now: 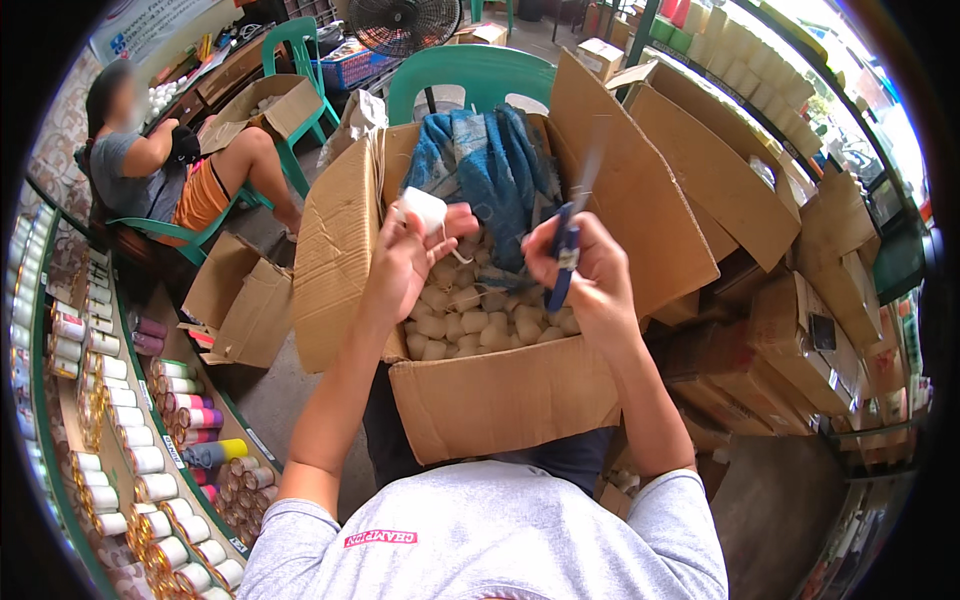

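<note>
My left hand (pixel 405 260) grips a small white cylinder (pixel 425 208), apparently wax, with a white string dangling from it. My right hand (pixel 590 255) is closed on blue-handled scissors (pixel 563 262), whose blade points up and is blurred. Both hands are over an open cardboard box (pixel 500 400) filled with small cream-white pieces (pixel 460 320), some with strings. A blue patterned cloth (pixel 480 160) lies in the back of this box.
A seated person (pixel 140 165), green chairs (pixel 470 65) and a fan (pixel 390 22) stand beyond. An open carton (pixel 235 310) is on the floor at left, beside shelves of jar candles (pixel 130 420). Cartons (pixel 760 340) are piled at right under a rack of candles (pixel 740 60).
</note>
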`<state>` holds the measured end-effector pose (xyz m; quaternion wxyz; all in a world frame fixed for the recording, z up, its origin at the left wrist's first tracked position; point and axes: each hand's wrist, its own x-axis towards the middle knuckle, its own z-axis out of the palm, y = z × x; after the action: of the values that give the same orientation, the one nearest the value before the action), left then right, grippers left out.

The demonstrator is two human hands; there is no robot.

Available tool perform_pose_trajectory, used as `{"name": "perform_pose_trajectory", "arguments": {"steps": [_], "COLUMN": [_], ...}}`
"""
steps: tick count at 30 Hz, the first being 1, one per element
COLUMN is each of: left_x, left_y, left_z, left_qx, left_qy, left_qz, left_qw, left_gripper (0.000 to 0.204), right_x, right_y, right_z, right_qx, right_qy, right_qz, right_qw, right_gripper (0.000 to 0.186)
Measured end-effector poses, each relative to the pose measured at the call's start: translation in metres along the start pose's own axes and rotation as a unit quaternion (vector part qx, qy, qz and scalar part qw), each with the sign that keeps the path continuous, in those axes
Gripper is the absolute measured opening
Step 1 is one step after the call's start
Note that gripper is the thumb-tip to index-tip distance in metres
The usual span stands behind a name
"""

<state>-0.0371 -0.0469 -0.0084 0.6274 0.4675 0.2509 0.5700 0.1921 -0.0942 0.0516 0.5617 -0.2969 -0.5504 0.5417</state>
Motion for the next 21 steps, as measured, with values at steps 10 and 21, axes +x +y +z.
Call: {"name": "perform_pose_trajectory", "arguments": {"steps": [10, 21], "left_x": [0.008, -0.005], "left_y": [0.013, -0.024], "left_z": [0.016, 0.001], "left_qx": [-0.038, -0.176], "left_qy": [0.059, 0.089], "left_qz": [0.079, -0.040], "left_qw": [0.994, 0.980], "left_gripper": [0.058, 0.034], "right_x": [-0.009, -0.002], "right_y": [0.037, 0.040], "right_z": [0.049, 0.055], "right_qx": [0.306, 0.288], "right_qy": [-0.118, -0.040], "right_qz": [0.346, 0.358], "right_qw": [0.879, 0.887], "right_gripper": [0.054, 0.057]}}
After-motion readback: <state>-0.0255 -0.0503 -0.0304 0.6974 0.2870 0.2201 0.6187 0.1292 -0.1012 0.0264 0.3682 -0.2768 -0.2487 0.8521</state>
